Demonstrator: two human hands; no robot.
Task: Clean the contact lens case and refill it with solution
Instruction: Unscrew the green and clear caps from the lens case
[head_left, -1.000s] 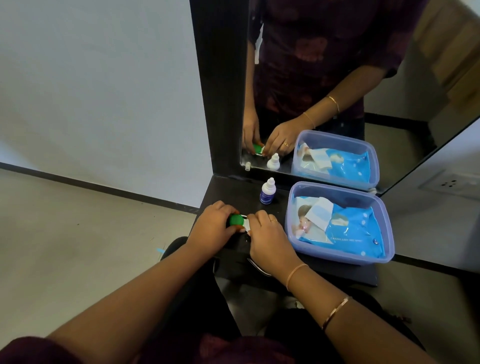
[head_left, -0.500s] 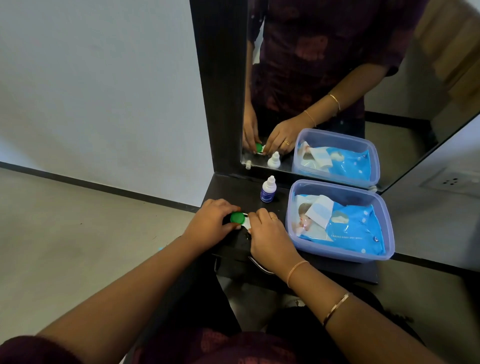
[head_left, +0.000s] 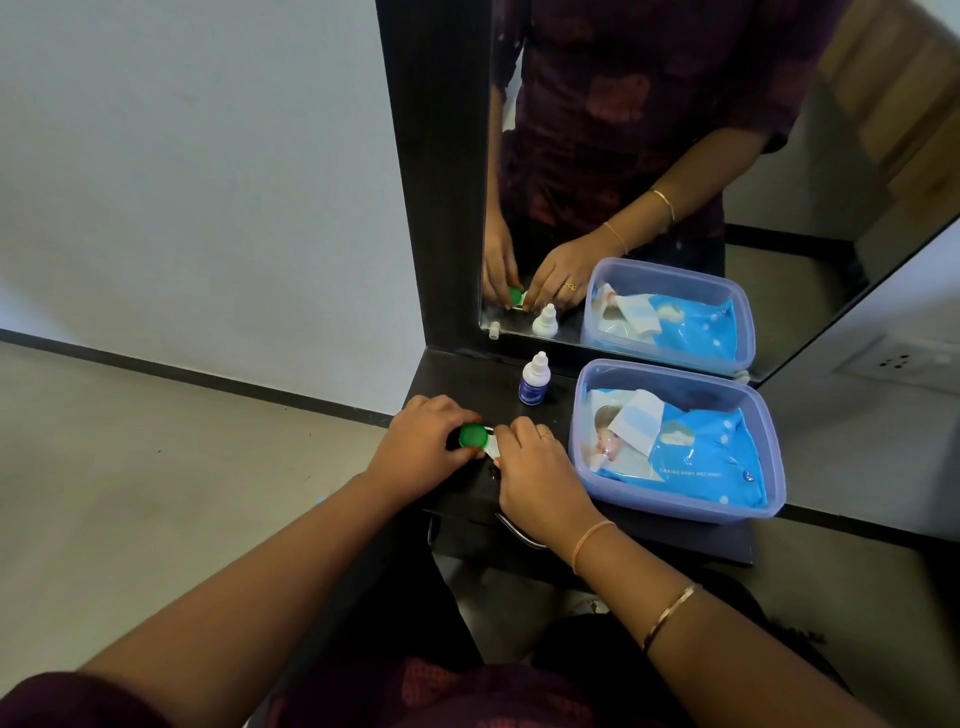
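Head cam showed a narrow dark matte shelf (head_left: 467, 379) under a black-framed wall mirror (head_left: 597, 156), pale wall and grey floor around. Left hand (head_left: 421, 447) pinched the round green cap (head_left: 472, 435) of the white plastic lens case (head_left: 491, 448), right hand (head_left: 540, 483) gripped its other end; case lay left-right. Behind sat a small white dropper bottle (head_left: 534, 378), beside a clear bluish plastic tub (head_left: 769, 457) holding a glossy blue wipes pack (head_left: 696, 457).

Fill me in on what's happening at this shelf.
A person stands at a mirror with both hands on a contact lens case on the dark shelf. The left hand grips its green cap; the right hand steadies the other end. The solution bottle stands capped behind, beside a tub of wet wipes.
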